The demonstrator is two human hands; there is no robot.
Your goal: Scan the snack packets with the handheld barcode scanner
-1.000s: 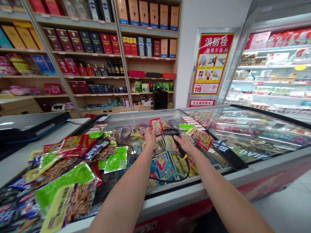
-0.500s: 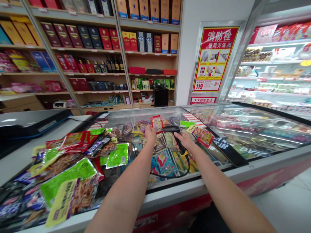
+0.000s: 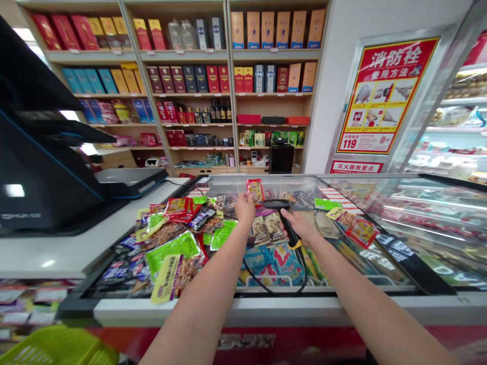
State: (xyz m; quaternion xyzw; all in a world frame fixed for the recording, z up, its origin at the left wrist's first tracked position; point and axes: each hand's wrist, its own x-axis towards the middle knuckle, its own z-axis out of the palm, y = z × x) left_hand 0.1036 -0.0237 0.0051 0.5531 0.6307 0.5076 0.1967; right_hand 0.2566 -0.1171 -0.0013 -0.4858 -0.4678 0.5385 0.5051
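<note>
The person's left hand [image 3: 245, 210] pinches a small red snack packet [image 3: 254, 190] between thumb and fingers, holding it up near the middle of the frame. Just beside it, the right hand [image 3: 300, 225] wraps closed around a black handheld barcode scanner [image 3: 285, 221], its head turned toward the packet but not touching it. A thin black cord [image 3: 274, 290] loops below. Both hands hover over a glass-topped chest freezer [image 3: 243, 307], with bright vacuum-packed snacks [image 3: 171, 251] heaped to the left; it's hard to say whether those under the hands lie on the glass or beneath it. A black till [image 3: 38, 172] sits on the white worktop [image 3: 45, 258] at the left edge, and boxed goods fill wooden shelves [image 3: 190, 76] along the top of the frame.
</note>
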